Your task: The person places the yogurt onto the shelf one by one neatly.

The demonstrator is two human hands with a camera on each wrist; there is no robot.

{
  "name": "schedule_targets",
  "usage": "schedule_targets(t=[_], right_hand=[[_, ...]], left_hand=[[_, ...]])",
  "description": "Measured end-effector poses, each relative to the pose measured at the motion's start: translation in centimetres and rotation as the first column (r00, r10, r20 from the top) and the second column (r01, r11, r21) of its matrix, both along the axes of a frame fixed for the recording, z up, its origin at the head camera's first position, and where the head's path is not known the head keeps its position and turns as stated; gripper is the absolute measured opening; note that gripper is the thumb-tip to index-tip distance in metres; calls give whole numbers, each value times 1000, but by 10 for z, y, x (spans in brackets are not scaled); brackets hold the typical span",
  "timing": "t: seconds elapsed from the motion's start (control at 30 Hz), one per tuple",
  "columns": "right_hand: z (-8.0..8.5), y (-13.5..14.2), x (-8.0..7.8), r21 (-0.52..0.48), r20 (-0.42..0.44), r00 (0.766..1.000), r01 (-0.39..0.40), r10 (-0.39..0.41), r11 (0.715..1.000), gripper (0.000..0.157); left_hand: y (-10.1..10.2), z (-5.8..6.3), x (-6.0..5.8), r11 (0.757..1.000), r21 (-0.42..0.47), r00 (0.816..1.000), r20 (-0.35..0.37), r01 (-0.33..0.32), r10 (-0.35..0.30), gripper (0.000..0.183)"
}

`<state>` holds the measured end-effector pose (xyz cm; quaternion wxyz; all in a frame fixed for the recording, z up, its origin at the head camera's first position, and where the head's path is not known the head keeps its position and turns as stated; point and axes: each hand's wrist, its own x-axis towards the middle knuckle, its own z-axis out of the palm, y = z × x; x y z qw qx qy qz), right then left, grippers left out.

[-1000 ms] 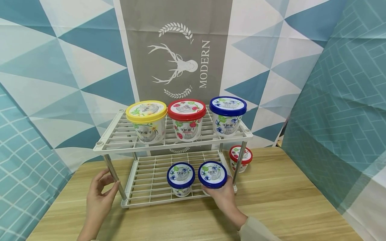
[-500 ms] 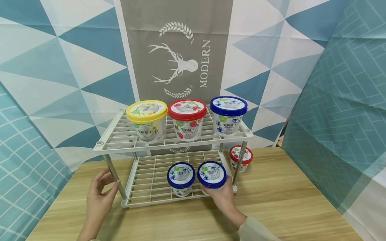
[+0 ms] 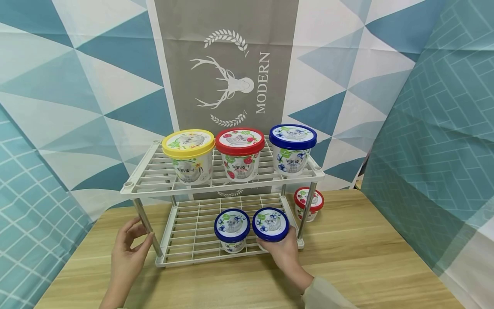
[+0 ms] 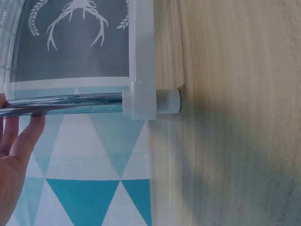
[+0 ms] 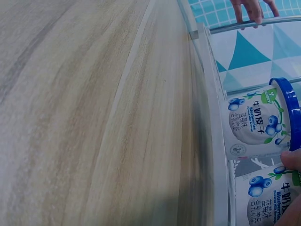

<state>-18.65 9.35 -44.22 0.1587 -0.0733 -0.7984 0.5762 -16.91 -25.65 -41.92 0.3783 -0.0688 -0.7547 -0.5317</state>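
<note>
A two-tier white rack with metal posts stands on the wooden table. My left hand holds its front left post, thumb on one side and fingers on the other. On the lower shelf, toward the right, my right hand grips a blue-lidded blueberry tub, its thumb at the front near the lid. A matching blueberry tub stands upright just left of it, with a narrow gap between the lids. In the right wrist view both printed sides show, and the fingers on the gripped tub's far side are hidden.
Along the upper shelf stand a yellow-lidded tub, a red-lidded tub and a large blue-lidded tub. Behind the right post, a smaller red-lidded tub sits on the table. Patterned cloth hangs behind.
The tub in my right hand has shifted very slightly left, narrowing the gap to its neighbour. My left hand stays on the post.
</note>
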Motion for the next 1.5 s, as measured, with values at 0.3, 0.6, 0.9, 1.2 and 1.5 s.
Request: schedule_targets(t=[0.3,0.6,0.9,1.2,1.5], right_hand=[[-3,-2,-3,15,10,1000,14,-14,1000,99],[-5,-2,-5,-2,8,1000,16,-16,1000,102],[-2,-3,-6,8,21,1000,11,-12,1000,101],[-2,-3,-7,-4,33,999,3,-3,1000,102],[-4,-3,-9,12,29,1000,5,-5,1000,102]], left_hand=[[0,1,0,1000,-11,1000,9,-8,8,61],[1,1,1,1000,-18,1000,3,-11,11,62],[1,2,2,1000,-14,1000,5,-16,16,61],[1,2,2,1000,-18,999,39,-21,22,62],[1,2,2,1000,-19,1000,-2,-7,7,61]])
